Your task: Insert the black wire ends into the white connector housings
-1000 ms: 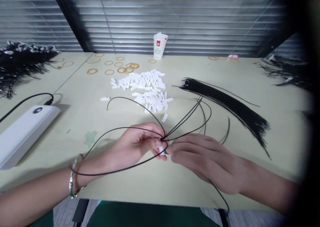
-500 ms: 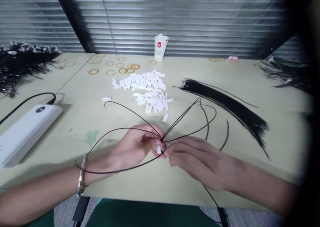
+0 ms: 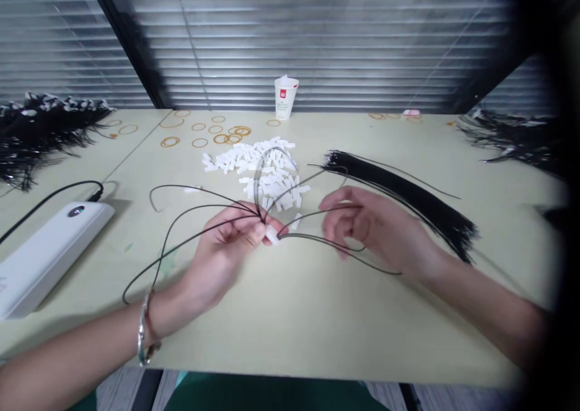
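My left hand (image 3: pixel 231 248) pinches a small white plastic connector (image 3: pixel 272 234) between thumb and fingers, over the table. Thin black wires (image 3: pixel 199 188) spread from it in loops, several to the left and upward, others to the right. My right hand (image 3: pixel 376 229) is raised to the right of the connector, its fingers loosely curled and apart, a little blurred. The right-hand wires cross in front of its fingers, and it does not appear to grip them. Beyond the hands lies a pile of white connectors (image 3: pixel 276 187).
A bundle of black wires (image 3: pixel 403 193) lies at the right. A white power bank (image 3: pixel 54 254) with a black cable sits at the left. Rubber bands (image 3: pixel 233 136) and a paper cup (image 3: pixel 286 100) are at the back. Wired black bunches (image 3: pixel 40 133) lie far left.
My right hand has moved away from the connector, up and to the right, its fingers loosening. My left hand has shifted left and up with the connector, now tilted, and its wires have swung.
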Available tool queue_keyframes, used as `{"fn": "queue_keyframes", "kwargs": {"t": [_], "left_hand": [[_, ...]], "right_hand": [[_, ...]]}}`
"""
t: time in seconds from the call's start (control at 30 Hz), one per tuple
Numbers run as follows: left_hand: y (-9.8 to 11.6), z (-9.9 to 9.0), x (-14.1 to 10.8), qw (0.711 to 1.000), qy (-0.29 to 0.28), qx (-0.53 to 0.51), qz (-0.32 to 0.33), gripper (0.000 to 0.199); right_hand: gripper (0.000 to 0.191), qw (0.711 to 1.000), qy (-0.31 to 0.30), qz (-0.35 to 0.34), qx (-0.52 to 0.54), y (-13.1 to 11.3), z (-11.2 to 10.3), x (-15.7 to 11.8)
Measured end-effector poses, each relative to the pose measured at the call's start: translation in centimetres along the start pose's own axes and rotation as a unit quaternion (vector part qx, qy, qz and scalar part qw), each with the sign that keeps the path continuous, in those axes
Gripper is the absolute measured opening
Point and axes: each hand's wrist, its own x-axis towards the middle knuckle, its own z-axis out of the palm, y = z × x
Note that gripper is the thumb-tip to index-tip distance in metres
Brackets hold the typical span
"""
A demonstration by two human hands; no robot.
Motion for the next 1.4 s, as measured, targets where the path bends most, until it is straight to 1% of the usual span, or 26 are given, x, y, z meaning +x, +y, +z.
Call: {"fn": "queue_keyframes", "kwargs": {"t": [0.03,0.07,0.1,0.17,0.27,0.33,0.37,0.4,0.5,0.57,0.63,0.67,0.73,0.8,0.87,0.93,1.03,1.1,1.17,1.2,1.23,1.27,1.3,1.33,1.37,1.4], "left_hand": [[0.0,-0.1,0.0,1.0,0.011,-0.014,0.014,0.01],[0.1,-0.1,0.1,0.999,0.018,-0.028,0.022,0.009],[0.1,-0.1,0.1,0.999,0.024,-0.038,0.026,0.008],[0.4,0.0,0.0,0.998,0.032,-0.051,0.029,0.007],[1.1,0.2,-0.2,0.996,0.053,-0.057,0.034,0.01],[1.6,0.3,-0.4,0.995,0.069,-0.063,0.044,0.01],[1.8,0.3,-0.4,0.994,0.075,-0.066,0.05,0.01],[2.0,0.3,-0.4,0.993,0.08,-0.067,0.055,0.01],[2.1,0.2,-0.4,0.992,0.087,-0.046,0.08,0.012],[1.8,0.2,-0.3,0.991,0.078,0.009,0.111,0.012],[1.4,0.2,-0.3,0.986,0.046,0.107,0.123,0.013],[1.1,0.2,-0.2,0.98,0.023,0.161,0.112,0.012],[0.6,0.2,-0.2,0.967,-0.032,0.247,0.059,0.009],[0.2,0.2,-0.2,0.95,-0.091,0.298,-0.002,0.006],[-0.1,0.1,-0.1,0.929,-0.146,0.339,-0.031,0.006],[-0.3,0.0,0.0,0.91,-0.175,0.374,-0.029,0.007],[-0.5,-0.1,0.3,0.895,-0.18,0.407,-0.016,0.008],[-0.6,-0.2,0.3,0.888,-0.179,0.424,-0.011,0.009],[-0.5,-0.1,0.3,0.882,-0.181,0.435,-0.008,0.009],[-0.5,-0.1,0.3,0.88,-0.182,0.438,-0.006,0.009],[-0.4,-0.1,0.2,0.879,-0.185,0.439,-0.005,0.009],[-0.4,0.0,0.2,0.878,-0.187,0.44,-0.004,0.009],[-0.3,0.0,0.1,0.878,-0.189,0.44,-0.002,0.009],[-0.3,0.0,0.1,0.878,-0.191,0.44,-0.001,0.009],[-0.3,0.0,0.0,0.878,-0.191,0.439,0.0,0.009],[-0.4,-0.1,0.0,0.878,-0.19,0.44,0.0,0.008]], "right_hand": [[0.037,1.0,0.024,0.015,0.007,-0.1,-1.3,0.3],[0.036,0.998,0.058,0.012,0.001,-0.2,-2.7,0.7],[0.034,0.996,0.093,-0.001,-0.007,-0.2,-4.4,1.0],[0.037,0.988,0.151,-0.02,-0.034,-0.2,-7.9,1.4],[0.052,0.969,0.219,-0.035,-0.112,0.2,-12.4,1.5],[0.061,0.949,0.249,-0.028,-0.191,0.6,-14.0,1.4],[0.061,0.935,0.26,-0.022,-0.239,0.8,-14.4,1.3],[0.056,0.917,0.27,-0.015,-0.292,1.1,-14.4,1.2],[0.03,0.846,0.275,0.005,-0.457,1.9,-13.5,1.1],[0.018,0.799,0.258,0.02,-0.542,2.3,-12.7,1.1],[0.015,0.765,0.238,0.036,-0.597,2.6,-12.3,1.0],[0.014,0.752,0.231,0.044,-0.615,2.7,-12.3,1.0],[0.011,0.735,0.221,0.055,-0.639,2.8,-12.6,0.8],[0.01,0.729,0.214,0.056,-0.647,2.9,-12.9,0.7],[0.011,0.733,0.212,0.046,-0.645,2.9,-13.0,0.7],[0.013,0.74,0.223,0.028,-0.634,2.8,-12.7,0.8],[0.01,0.751,0.278,-0.012,-0.598,1.9,-11.8,0.9],[0.005,0.771,0.32,-0.043,-0.55,0.8,-10.9,0.9],[0.012,0.799,0.337,-0.073,-0.493,-0.5,-9.7,0.8],[0.015,0.82,0.335,-0.087,-0.456,-1.2,-8.9,0.6],[0.016,0.848,0.326,-0.102,-0.405,-1.8,-7.9,0.5],[0.016,0.878,0.314,-0.117,-0.342,-2.2,-6.8,0.3],[0.014,0.915,0.293,-0.131,-0.244,-2.6,-5.7,0.0],[0.011,0.94,0.273,-0.143,-0.149,-2.8,-4.5,-0.2],[0.008,0.951,0.255,-0.155,-0.077,-2.9,-3.4,-0.4],[0.007,0.957,0.235,-0.169,-0.03,-2.9,-2.4,-0.6]]}}
